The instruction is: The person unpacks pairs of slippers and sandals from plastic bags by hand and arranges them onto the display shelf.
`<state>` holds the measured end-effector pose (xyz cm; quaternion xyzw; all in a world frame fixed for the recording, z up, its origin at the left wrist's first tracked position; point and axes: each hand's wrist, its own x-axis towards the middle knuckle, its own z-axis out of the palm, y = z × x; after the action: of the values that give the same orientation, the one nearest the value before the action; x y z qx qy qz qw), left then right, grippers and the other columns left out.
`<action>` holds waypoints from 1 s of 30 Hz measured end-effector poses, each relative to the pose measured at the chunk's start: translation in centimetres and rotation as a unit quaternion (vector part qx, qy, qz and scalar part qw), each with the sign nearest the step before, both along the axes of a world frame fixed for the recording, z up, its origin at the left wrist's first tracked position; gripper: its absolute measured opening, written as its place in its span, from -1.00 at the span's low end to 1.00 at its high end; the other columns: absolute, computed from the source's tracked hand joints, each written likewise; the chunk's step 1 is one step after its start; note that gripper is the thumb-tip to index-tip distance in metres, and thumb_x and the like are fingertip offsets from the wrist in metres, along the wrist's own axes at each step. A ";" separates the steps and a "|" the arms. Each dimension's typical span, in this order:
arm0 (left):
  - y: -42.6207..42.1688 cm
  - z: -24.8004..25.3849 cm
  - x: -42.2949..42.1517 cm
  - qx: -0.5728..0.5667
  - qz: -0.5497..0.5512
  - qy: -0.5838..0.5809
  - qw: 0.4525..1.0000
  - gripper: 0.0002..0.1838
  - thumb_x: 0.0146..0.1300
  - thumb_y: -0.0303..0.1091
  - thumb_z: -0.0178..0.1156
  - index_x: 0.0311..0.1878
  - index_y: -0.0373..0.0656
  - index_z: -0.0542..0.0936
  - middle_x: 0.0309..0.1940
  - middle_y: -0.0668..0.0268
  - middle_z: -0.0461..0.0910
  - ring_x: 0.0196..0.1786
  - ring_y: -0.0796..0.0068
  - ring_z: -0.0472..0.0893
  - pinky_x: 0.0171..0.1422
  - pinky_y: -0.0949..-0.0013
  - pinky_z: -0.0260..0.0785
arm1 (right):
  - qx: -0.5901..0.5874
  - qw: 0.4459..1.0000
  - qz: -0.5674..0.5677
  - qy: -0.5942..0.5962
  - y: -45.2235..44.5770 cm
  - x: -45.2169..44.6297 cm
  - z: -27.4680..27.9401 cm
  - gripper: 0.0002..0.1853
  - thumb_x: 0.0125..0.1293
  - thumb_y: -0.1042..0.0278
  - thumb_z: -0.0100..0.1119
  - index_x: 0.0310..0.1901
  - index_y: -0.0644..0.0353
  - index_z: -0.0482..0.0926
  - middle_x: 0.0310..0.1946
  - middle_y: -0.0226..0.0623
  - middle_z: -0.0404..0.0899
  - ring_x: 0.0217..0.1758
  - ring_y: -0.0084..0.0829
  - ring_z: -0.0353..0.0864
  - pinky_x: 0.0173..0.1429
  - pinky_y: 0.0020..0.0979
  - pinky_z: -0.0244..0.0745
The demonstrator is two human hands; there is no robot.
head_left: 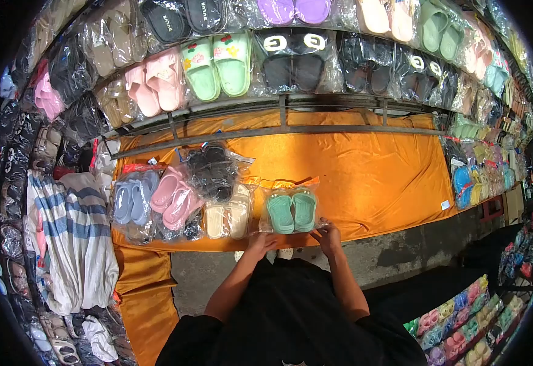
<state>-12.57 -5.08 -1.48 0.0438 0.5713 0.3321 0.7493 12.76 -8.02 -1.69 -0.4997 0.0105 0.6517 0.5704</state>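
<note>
Presently reaching both bare hands to a pair of green moulded clogs [280,216] in a clear plastic bag [312,186], lying flat by the near edge of a shiny orange cloth [364,165]. Touching the bag's near left corner with the left hand [261,244] and its near right corner with the right hand [328,236], fingers partly curled on both; cannot tell whether pinching or merely resting.

Judging by the layout, already bagged and set down, just right of cream sandals [216,221], but not yet clear of the hands. Farther left, showing bagged pink clogs [180,204], then blue-grey clogs [139,201], with black footwear [214,171] on the far side. Cannot tell how many pairs remain to be handled.

Beyond the dark metal rail [230,135], showing a white G-like mark on black slides [275,70], and small pale lettering, too unclear to read, on other black slides [208,15]. Cannot read the white label [445,205] near the cloth's right end.
</note>
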 end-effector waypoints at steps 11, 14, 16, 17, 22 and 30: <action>4.8 2.2 0.2 0.111 -0.127 -0.188 0.967 -0.67 0.27 -0.54 0.11 0.09 -0.40 0.40 0.08 0.12 0.49 0.17 0.25 0.50 0.37 0.22 0.37 | -0.038 0.996 0.048 -0.067 4.9 -1.4 3.6 -0.55 0.10 0.36 0.43 -0.12 0.11 0.30 -0.15 -0.23 0.39 -0.15 -0.29 0.53 -0.15 -0.20 0.61; 6.5 6.3 1.2 0.089 -0.120 -0.154 0.977 -0.53 0.27 -0.27 0.23 0.16 -0.28 0.39 0.11 0.14 0.46 0.13 0.27 0.52 0.29 0.26 0.42 | -0.067 0.975 0.053 -0.204 6.4 -2.1 4.0 -0.49 0.06 0.45 0.40 -0.07 0.12 0.24 -0.14 -0.22 0.39 -0.20 -0.30 0.53 -0.22 -0.21 0.62; 8.1 6.6 1.5 0.051 -0.082 -0.119 0.988 -0.54 0.27 -0.22 0.23 0.15 -0.23 0.39 0.09 0.15 0.45 0.12 0.28 0.52 0.21 0.28 0.48 | -0.062 0.971 0.065 -0.220 7.4 -2.0 5.0 -0.42 0.05 0.51 0.35 0.05 0.17 0.19 -0.06 -0.16 0.40 -0.16 -0.28 0.56 -0.22 -0.20 0.65; 8.8 6.7 1.5 0.014 -0.042 -0.084 0.995 -0.54 0.27 -0.16 0.23 0.14 -0.17 0.40 0.07 0.16 0.45 0.10 0.29 0.52 0.13 0.31 0.53 | -0.062 0.971 0.066 -0.219 8.0 -1.8 5.6 -0.42 0.05 0.51 0.35 0.05 0.17 0.19 -0.06 -0.16 0.40 -0.16 -0.28 0.56 -0.22 -0.20 0.65; 13.7 4.5 1.9 0.079 -0.090 -0.010 0.993 -0.76 0.38 -0.20 0.06 -0.08 -0.16 0.48 -0.22 0.21 0.55 -0.15 0.31 0.62 0.00 0.36 0.60 | -0.064 0.972 0.112 -0.196 12.7 0.1 7.5 -0.40 0.18 0.43 0.26 0.23 0.27 0.22 0.03 -0.09 0.41 0.03 -0.20 0.54 -0.13 -0.20 0.71; 21.0 4.1 3.2 0.051 -0.050 -0.028 0.997 -0.80 0.40 -0.42 -0.08 -0.09 -0.33 0.48 -0.08 0.05 0.56 -0.11 0.19 0.64 -0.02 0.31 0.66 | -0.040 0.975 0.148 -0.164 17.9 1.6 6.9 -0.76 0.37 0.34 0.05 -0.08 0.30 0.58 -0.05 -0.17 0.50 -0.03 -0.27 0.56 -0.10 -0.30 0.72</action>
<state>-9.36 15.92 2.61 0.1015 0.5291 0.3241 0.7776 14.37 9.87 5.24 -0.6178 -0.1312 0.6371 0.4417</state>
